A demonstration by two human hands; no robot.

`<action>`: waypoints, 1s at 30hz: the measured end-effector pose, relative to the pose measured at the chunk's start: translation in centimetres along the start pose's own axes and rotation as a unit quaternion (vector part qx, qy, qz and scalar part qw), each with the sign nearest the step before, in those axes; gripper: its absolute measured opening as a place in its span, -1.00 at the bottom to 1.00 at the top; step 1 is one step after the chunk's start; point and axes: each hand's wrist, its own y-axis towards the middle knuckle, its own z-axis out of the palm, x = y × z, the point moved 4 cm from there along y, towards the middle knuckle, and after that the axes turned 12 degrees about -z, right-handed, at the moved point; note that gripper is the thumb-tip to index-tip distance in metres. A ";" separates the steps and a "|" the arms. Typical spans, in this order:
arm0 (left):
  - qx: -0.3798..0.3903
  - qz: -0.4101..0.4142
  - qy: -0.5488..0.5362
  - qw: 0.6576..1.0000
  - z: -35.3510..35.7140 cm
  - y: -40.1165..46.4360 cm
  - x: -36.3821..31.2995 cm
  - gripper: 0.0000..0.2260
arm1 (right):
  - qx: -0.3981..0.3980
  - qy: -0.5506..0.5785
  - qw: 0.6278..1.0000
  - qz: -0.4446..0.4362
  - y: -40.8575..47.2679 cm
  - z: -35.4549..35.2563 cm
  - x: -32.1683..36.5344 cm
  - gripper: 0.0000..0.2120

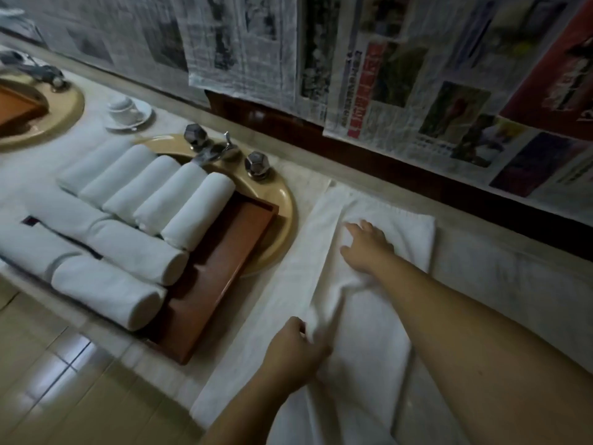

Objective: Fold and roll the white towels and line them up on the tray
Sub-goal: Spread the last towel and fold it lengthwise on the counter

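Observation:
A white towel (359, 332) lies spread lengthwise on the counter, with one long side folded over toward the middle. My left hand (295, 348) pinches the folded edge near the towel's middle. My right hand (365, 245) rests flat on the far part of the towel, fingers straight. To the left, a brown wooden tray (224, 268) lies across a sink and carries several rolled white towels (195, 213) in two rows.
A beige sink (282, 200) with a chrome tap (221, 149) and two knobs sits under the tray. A white cup on a saucer (126, 112) stands behind it. A second sink (57, 114) is at far left. Newspaper covers the wall. Tiled floor lies below the counter edge.

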 end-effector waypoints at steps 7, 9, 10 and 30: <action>-0.073 -0.026 -0.072 0.994 1.7 -1.8 2.7 -0.86 | 0.034 -0.011 0.999 0.012 -0.1 1.1 -0.4 -0.35; -0.030 -0.061 -0.145 0.987 2.3 -1.7 2.8 -0.90 | 0.029 -0.016 0.999 0.010 0.0 1.1 -0.4 -0.36; -0.005 -0.081 -0.182 0.980 2.5 -1.8 2.9 -0.87 | 0.029 -0.015 0.999 0.010 0.1 1.1 -0.4 -0.36; 0.096 0.088 0.024 0.991 -3.4 -10.3 13.0 -0.79 | 0.023 -0.018 0.999 -0.023 1.6 2.1 -2.0 -0.29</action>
